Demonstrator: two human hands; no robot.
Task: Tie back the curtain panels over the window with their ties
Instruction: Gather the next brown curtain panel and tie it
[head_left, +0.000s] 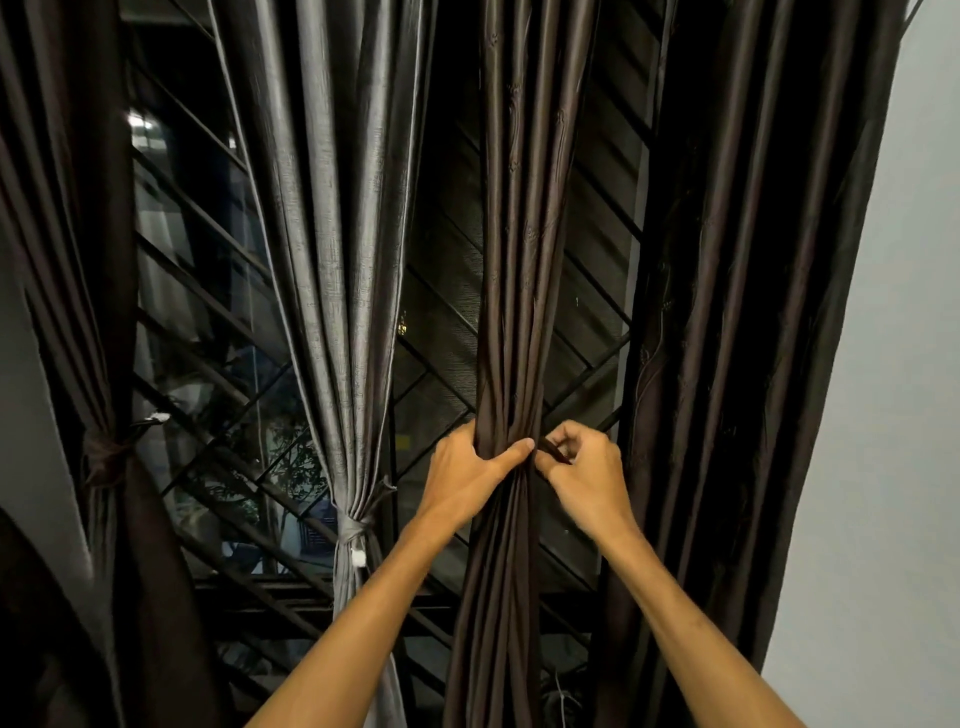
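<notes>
At the far left of the window, we see a dark brown curtain panel (67, 260) drawn into a narrow waist by a brown tie (106, 457) knotted round it. Just to its right, the window (208, 322) shows a dark metal grille of diagonal bars, with night outside and some leaves behind the glass. Next we come to a silvery grey panel (337, 234), also cinched low down by a grey tie (354, 525), with a small white piece just beneath the knot. Right of centre, two bare forearms reach up from the bottom edge to a third panel (514, 260), dark brown and hanging in tight vertical folds. The left hand (467, 467) grips this bunched fabric from its left side, the fingers curled round behind the folds and the thumb pressed flat across the front. Just beside the tip of that thumb, a thin dark tie strip (553, 451) sticks out on the panel's right side. The right hand (587, 473) pinches this strip, its fingers curled tightly round it, close against the folds. We cannot tell how far the strip runs round the back of the bundle. Further right, a fourth panel (737, 312), very dark with faint embroidered lines, hangs loose. Beyond it, at the right edge, we see a plain pale wall (893, 364).
</notes>
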